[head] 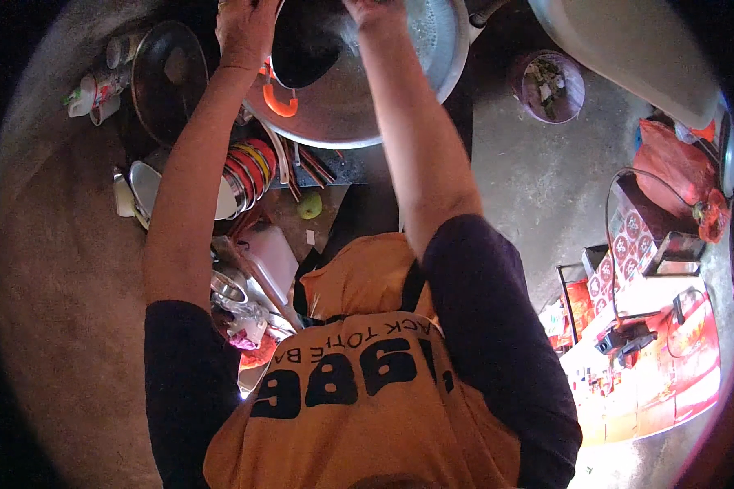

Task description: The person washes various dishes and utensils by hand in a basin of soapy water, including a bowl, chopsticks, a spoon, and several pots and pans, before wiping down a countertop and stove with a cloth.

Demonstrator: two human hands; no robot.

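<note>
At the top of the view, both arms reach over a wide metal basin (342, 125) that holds water with some foam. My left hand (244, 30) is at the rim of a dark round pan (306, 55), its fingers partly cut off by the picture's edge. An orange hooked handle (279, 102) hangs just below that pan. Over the basin, my right hand (376, 12) is at the far side of the dark pan, mostly out of frame, and whether it holds anything cannot be seen.
Left of the basin stand a round glass lid (170, 82) and stacked red and yellow-rimmed bowls (251, 177). Chopsticks (312, 165) and a green fruit (309, 205) lie below it. On the right are a small bucket (552, 85) with scraps, a red plastic bag (673, 165) and a patterned box (627, 244).
</note>
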